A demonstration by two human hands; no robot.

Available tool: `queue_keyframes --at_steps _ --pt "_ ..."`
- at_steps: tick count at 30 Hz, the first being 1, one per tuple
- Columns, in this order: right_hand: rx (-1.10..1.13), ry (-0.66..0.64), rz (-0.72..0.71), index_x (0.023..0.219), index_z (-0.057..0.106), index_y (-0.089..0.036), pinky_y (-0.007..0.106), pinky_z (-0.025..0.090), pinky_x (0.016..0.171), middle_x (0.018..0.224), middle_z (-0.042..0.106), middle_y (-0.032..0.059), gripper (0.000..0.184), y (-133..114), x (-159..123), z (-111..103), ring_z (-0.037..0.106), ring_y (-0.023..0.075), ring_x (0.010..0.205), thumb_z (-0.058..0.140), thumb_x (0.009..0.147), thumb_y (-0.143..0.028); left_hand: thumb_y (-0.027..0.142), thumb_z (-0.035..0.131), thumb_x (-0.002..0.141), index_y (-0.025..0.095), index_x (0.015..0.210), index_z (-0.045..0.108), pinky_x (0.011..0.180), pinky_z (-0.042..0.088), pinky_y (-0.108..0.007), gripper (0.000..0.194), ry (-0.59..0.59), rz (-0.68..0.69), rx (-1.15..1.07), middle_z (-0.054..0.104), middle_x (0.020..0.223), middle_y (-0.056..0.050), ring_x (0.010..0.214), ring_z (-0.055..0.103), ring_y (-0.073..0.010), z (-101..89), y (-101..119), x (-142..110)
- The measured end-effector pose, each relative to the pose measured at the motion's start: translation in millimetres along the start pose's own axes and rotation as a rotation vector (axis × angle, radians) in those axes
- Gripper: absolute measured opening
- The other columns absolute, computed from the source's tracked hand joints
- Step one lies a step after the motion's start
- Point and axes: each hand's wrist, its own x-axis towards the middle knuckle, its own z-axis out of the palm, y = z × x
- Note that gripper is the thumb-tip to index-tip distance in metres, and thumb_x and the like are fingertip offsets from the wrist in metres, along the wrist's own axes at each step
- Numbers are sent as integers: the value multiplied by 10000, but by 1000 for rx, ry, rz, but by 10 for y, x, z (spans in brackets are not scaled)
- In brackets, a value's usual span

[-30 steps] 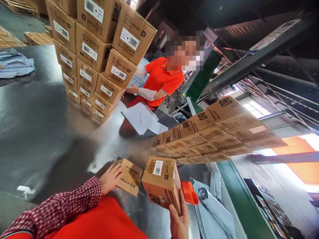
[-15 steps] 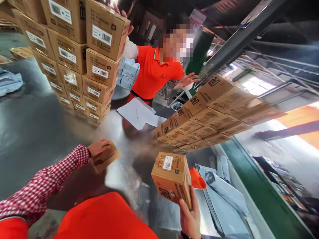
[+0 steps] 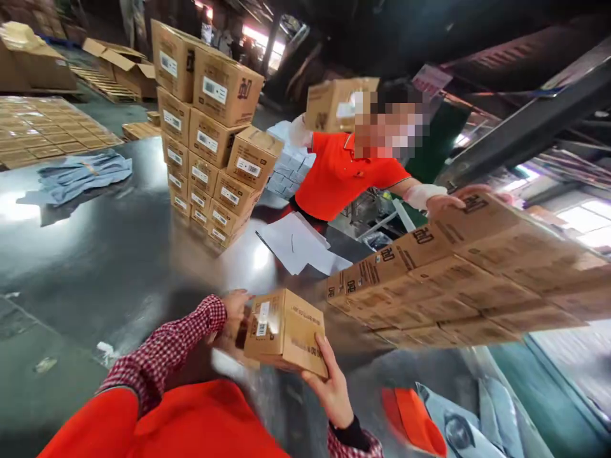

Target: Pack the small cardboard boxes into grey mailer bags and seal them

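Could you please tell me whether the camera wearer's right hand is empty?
No, the right hand is holding a carton with a white label.

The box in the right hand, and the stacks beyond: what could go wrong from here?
The box might slip: the right hand holds one side, and the left hand's contact is unclear.
The raised box might drop, since the co-worker's other hand rests on the right stack.
The left stack, tall and stepped on top, could topple if bumped.
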Motion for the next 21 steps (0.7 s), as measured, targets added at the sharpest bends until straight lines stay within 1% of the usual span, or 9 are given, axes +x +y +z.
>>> queue_keyframes --at_steps 2,4,6,8,10,12,14,17,21 --pt "-66 -71 -73 1317 664 -238 545 369 1164 1492 539 123 719 -61 104 131 422 369 1429 838 665 -488 309 693 799 75 1349 573 1213 281 -403 610 68 -49 -100 506 1502 -191 1426 412 -335 49 -41 2" --pt "-119 -94 -95 1358 630 -255 548 401 1143 1508 516 120 695 -66 64 311 422 368 1430 790 729 -504 403 432 958 58 1380 535 1198 310 -467 554 109 -116 -213 506 1500 -201 1415 431 -336 82 -157 -144" --pt "-195 -67 -76 1396 592 -264 568 417 1128 1531 481 122 696 -11 -93 505 411 385 1433 749 772 -529 510 218 1003 92 1348 578 1116 432 -484 651 77 -151 -339 580 1437 -178 1346 523 -327 164 -278 -404" --pt "-283 -24 -49 1426 557 -271 590 420 1119 1577 403 123 712 78 -298 662 382 410 1444 721 794 -554 616 113 980 150 1301 632 1062 501 -466 768 16 -135 -464 640 1380 -135 1283 592 -303 306 -346 -689" --pt "-356 -4 -42 1444 532 -278 609 413 1118 1602 343 125 728 164 -476 751 359 432 1451 708 802 -571 714 111 936 191 1346 607 1136 444 -449 829 -2 -106 -548 597 1441 -98 1345 541 -281 469 -361 -919" --pt "-397 11 -55 1455 511 -284 623 396 1126 1604 327 126 728 220 -588 782 338 442 1459 685 816 -586 807 169 874 165 1456 498 1234 298 -439 926 11 -106 -573 456 1559 -112 1459 393 -280 603 -363 -1064" --pt "-413 23 -74 1461 498 -286 630 377 1139 1600 330 126 719 236 -638 791 321 444 1467 662 833 -595 859 217 827 119 1537 369 1269 182 -439 1036 2 -131 -541 293 1638 -137 1525 239 -292 674 -387 -1141" --pt "-421 23 -85 1472 476 -277 629 362 1149 1607 314 133 706 192 -658 823 290 435 1483 635 857 -588 856 254 826 102 1574 284 1276 121 -438 1063 -78 -116 -488 180 1669 -138 1546 145 -305 656 -471 -1192" --pt "-391 21 -7 1487 453 -269 606 352 1160 1619 296 139 768 107 -662 844 267 422 1494 667 829 -602 782 227 891 85 1566 302 1271 150 -452 973 -173 -32 -513 236 1654 -157 1533 203 -316 522 -644 -1233"
